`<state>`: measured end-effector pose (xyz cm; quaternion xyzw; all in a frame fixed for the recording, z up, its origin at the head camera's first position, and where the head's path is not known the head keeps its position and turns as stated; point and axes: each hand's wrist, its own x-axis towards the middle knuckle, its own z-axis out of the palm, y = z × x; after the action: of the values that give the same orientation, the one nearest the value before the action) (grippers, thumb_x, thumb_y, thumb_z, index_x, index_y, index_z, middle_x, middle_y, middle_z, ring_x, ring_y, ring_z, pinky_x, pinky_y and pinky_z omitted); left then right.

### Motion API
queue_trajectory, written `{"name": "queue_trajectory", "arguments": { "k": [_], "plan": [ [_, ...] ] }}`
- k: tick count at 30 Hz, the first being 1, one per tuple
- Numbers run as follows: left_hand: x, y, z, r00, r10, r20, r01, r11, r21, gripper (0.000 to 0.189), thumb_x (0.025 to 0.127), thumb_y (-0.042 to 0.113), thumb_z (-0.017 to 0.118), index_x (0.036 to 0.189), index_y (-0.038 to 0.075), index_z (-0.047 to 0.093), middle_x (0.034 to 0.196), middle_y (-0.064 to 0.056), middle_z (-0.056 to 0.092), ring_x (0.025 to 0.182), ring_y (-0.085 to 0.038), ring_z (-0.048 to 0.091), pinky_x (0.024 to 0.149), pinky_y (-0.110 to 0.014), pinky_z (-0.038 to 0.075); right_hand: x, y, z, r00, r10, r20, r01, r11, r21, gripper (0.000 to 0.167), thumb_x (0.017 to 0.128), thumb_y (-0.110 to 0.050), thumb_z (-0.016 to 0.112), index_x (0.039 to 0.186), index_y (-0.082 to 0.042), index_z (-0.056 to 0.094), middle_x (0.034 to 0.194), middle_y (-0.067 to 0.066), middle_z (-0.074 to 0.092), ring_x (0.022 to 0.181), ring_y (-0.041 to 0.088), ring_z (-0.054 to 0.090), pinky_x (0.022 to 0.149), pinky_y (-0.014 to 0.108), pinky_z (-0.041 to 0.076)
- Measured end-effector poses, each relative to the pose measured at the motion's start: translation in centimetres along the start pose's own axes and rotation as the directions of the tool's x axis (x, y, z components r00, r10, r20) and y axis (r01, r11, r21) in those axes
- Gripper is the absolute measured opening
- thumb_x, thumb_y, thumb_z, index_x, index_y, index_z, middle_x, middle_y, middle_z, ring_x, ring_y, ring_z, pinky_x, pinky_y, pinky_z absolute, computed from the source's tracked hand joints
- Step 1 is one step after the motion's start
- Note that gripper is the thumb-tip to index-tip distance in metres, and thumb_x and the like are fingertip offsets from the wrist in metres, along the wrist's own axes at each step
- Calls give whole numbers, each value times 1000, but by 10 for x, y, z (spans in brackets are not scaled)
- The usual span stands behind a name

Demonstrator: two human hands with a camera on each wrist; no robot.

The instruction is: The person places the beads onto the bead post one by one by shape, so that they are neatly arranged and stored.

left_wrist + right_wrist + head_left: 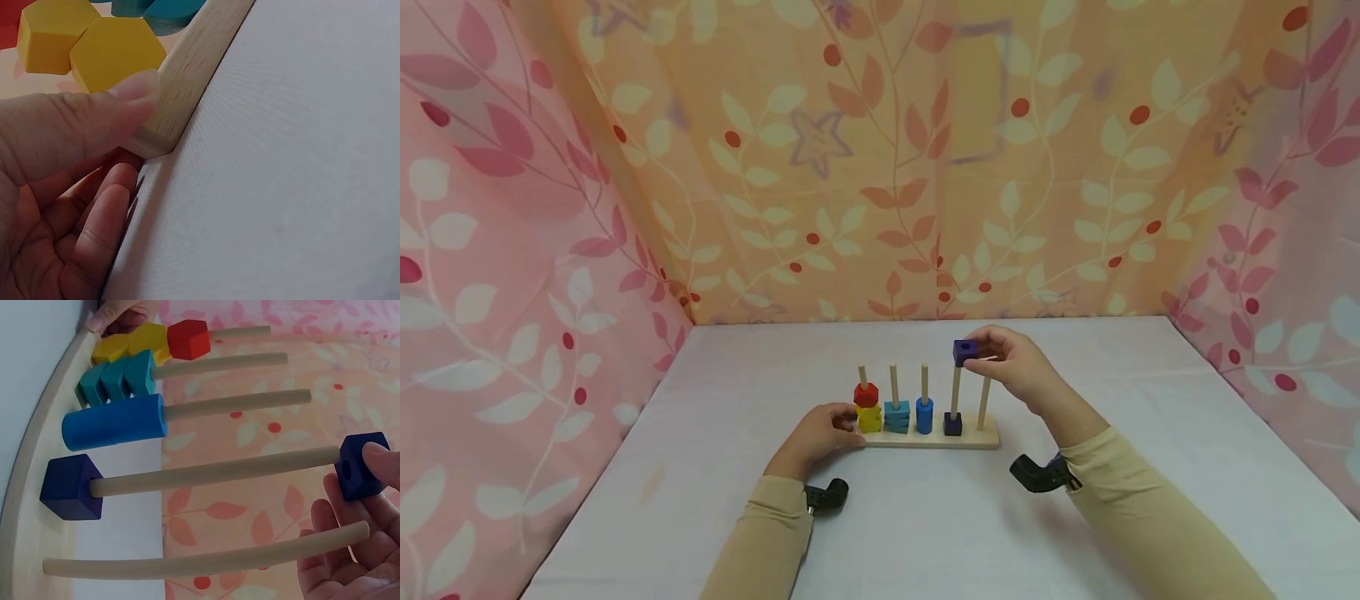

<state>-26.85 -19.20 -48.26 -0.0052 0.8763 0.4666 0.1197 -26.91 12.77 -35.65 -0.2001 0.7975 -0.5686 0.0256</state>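
A wooden peg stacker has a pale base (934, 442) with several upright pegs. My right hand (1015, 367) pinches a dark purple square block (362, 465) between thumb and fingers, at the tip of the fourth peg (219, 472). The block's hole shows in the right wrist view; whether the tip has entered it I cannot tell. Another purple block (72, 487) sits at the foot of that peg. My left hand (820, 433) grips the base's left end, its thumb (134, 90) against the wood beside the yellow hexagonal blocks (115, 53).
On the first peg, a red block (866, 395) tops the yellow ones. Teal blocks (897, 417) fill the low part of the second peg, blue cylinders (924, 417) the third. The rightmost peg (206, 559) is bare. Patterned cloth (880, 167) hangs behind the white table (737, 367).
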Motion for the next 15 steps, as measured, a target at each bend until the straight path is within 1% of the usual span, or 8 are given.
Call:
{"name": "queue_trajectory", "arguments": {
  "k": [3,7,15],
  "plan": [
    [1,-1,0,1000,5,-1,-5,1000,1,53,66,28,82,114,17,62,95,-1,58,90,-21,50,82,-36,43,0,2,3,1000,6,3,-6,1000,17,29,84,-9,65,110,1,54,104,16,59,93,23,58,84,36,48],
    [2,-1,0,1000,5,-3,-5,1000,3,53,65,28,82,113,18,62,95,-1,58,91,-22,49,83,-37,43,1,7,5,1000,9,4,-10,999,39,31,84,-10,65,110,2,54,102,15,60,91,19,57,82,32,47],
    [2,-2,1,1000,3,-8,-3,1000,5,52,66,28,82,113,19,62,95,-1,58,91,-22,49,83,-37,42,0,7,10,999,52,13,-52,999,3,30,84,-16,66,109,-2,56,101,13,58,91,24,53,78,31,46]
  ]
}}
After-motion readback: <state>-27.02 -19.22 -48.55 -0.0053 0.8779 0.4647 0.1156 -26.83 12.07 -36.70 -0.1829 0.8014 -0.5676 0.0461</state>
